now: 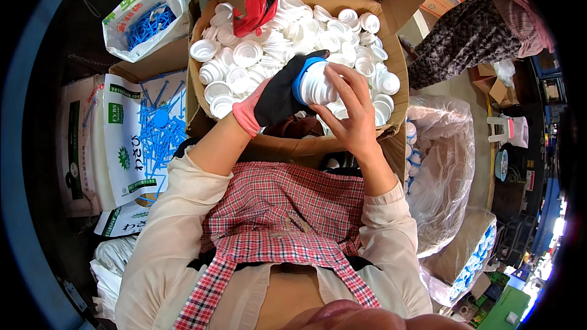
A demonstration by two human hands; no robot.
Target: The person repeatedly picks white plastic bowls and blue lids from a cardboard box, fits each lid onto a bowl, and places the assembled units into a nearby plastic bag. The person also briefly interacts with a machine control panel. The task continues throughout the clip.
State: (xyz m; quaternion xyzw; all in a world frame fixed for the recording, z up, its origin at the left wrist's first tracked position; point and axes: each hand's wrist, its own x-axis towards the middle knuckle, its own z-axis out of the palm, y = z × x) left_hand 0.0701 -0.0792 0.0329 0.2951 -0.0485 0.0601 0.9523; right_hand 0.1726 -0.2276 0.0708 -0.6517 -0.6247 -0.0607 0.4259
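Observation:
My left hand point(285, 90), in a black glove with a pink cuff, grips a round piece by its blue ring point(299, 80). A white stepped plastic piece point(318, 84) sits at that ring and faces right. Against the white piece rest the thumb and fingers of my bare right hand point(353, 110), closed round its side. Both hands are above the near part of a cardboard box point(293, 145). Many similar white round plastic pieces point(247, 53) fill the box. Part of the blue ring is hidden by the glove.
A red bag point(255, 7) lies on the pieces. At the left are blue plastic sticks point(160, 140) on printed sheets and a white bag point(116, 40) with more sticks. Clear plastic bags point(449, 165) with blue-and-white pieces stand at the right. Another person's patterned trousers point(465, 40) show at upper right.

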